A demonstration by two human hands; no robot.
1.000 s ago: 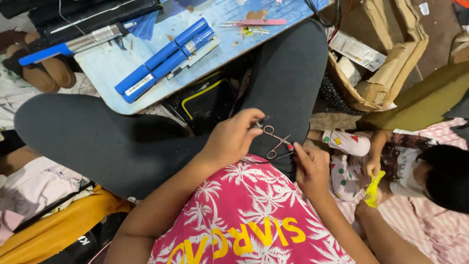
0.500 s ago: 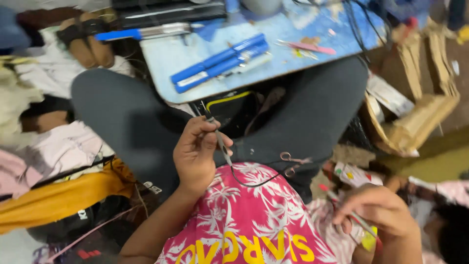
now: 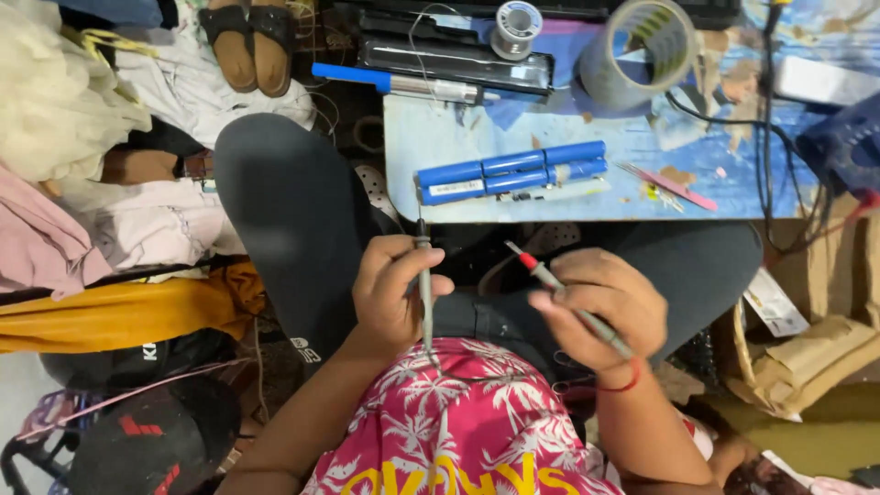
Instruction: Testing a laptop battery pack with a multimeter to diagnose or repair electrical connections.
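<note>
The left hand (image 3: 392, 291), just left of the frame's centre, is closed around a slim black test probe (image 3: 424, 289), which stands nearly upright with its metal tip pointing toward the desk edge above. The right hand (image 3: 600, 307), right of centre, pinches a second probe, the red-tipped probe (image 3: 568, 298), between thumb and fingers; it lies on a slant, its red end aimed up and to the left. The two probe tips are near each other but apart, both short of the desk. A thin dark lead runs down from the black probe across the pink palm-print shirt (image 3: 458, 431) at the bottom of the frame. A red string circles the right wrist.

Above the hands, the pale blue desk (image 3: 458, 137) fills the upper middle and right. On it, close to its near edge, lies a blue battery pack (image 3: 511, 171) — long cylindrical cells set side by side with a narrow circuit strip along the lower edge. Farther up sit a roll of clear tape (image 3: 637, 50), a spool of solder wire (image 3: 516, 23) and a blue-handled tool (image 3: 394, 82). A pink strip (image 3: 667, 185) lies to the right of the pack.

At the upper left, a pair of brown sandals (image 3: 249, 41) rests among heaped clothes — a brown cardboard box (image 3: 816, 353) is at the lower right.
</note>
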